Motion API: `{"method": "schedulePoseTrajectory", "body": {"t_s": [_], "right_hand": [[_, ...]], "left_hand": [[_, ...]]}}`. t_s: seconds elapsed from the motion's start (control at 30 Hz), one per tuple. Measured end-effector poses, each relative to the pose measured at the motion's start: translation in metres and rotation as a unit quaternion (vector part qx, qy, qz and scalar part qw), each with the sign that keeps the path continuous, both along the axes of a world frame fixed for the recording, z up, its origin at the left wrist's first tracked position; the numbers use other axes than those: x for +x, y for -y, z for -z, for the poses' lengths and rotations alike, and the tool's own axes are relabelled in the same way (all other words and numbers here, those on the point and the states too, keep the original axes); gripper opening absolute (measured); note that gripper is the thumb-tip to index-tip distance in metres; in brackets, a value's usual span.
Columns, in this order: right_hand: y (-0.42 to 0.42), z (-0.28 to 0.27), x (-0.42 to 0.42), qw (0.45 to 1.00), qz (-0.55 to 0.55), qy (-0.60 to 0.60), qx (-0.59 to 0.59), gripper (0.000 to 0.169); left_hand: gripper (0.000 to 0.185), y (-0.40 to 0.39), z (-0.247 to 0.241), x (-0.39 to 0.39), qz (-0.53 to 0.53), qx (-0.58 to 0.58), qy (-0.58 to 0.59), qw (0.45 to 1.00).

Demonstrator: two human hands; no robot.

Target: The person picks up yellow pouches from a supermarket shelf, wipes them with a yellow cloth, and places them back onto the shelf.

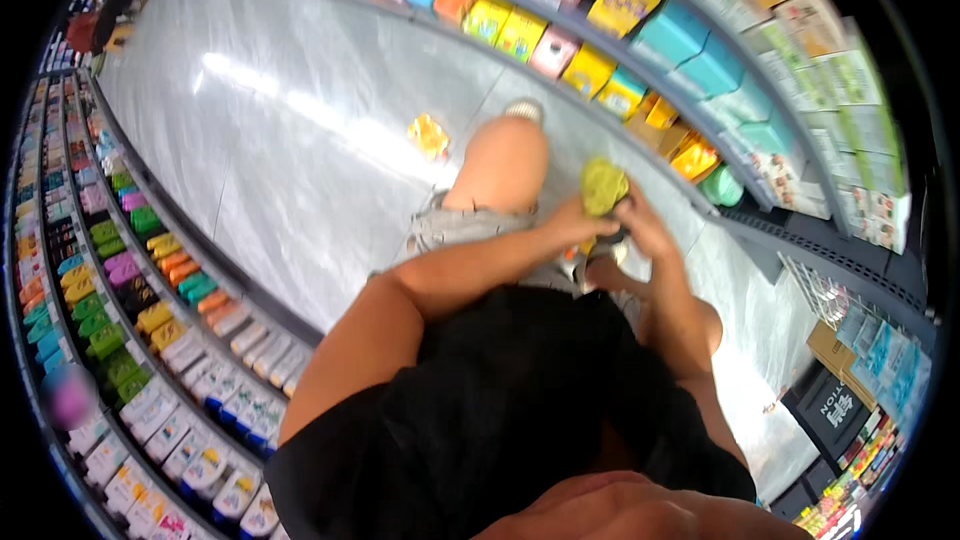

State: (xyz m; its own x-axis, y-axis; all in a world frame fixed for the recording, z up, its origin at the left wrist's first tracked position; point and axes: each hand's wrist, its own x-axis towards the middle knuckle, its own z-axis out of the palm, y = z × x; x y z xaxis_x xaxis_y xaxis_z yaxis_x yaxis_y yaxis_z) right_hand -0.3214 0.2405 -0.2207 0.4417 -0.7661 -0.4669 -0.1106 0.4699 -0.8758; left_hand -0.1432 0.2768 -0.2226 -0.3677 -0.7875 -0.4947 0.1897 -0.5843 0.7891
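Note:
A crumpled yellow-green cloth (604,186) is bunched up between my two hands, in front of my bent knees. My left hand (579,223) reaches across from the left and grips its lower end. From the other side, my right hand (646,223) closes on its right edge. Something dark shows between the fingers below the cloth; blur hides what it is. On the floor beyond my left knee lies a shiny orange-yellow crinkled packet (429,136).
I am low down in a shop aisle on a grey tiled floor (300,90). Shelves of boxed goods (517,34) curve along the far right. Shelves of bottles and packs (180,360) line the left. A wire basket (829,296) and a cardboard box (832,349) stand at lower right.

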Motion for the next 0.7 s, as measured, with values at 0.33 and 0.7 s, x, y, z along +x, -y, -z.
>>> {"method": "schedulePoseTrajectory", "body": {"t_s": [0.33, 0.7], "right_hand": [[-0.053, -0.018, 0.007, 0.941, 0.339, 0.0, 0.017, 0.037], [-0.075, -0.001, -0.007, 0.975, 0.184, 0.118, 0.033, 0.061]], "left_hand": [[0.029, -0.012, 0.009, 0.01, 0.086, 0.15, -0.167, 0.971], [0.041, -0.005, -0.005, 0.013, 0.006, 0.172, -0.12, 0.978]]}}
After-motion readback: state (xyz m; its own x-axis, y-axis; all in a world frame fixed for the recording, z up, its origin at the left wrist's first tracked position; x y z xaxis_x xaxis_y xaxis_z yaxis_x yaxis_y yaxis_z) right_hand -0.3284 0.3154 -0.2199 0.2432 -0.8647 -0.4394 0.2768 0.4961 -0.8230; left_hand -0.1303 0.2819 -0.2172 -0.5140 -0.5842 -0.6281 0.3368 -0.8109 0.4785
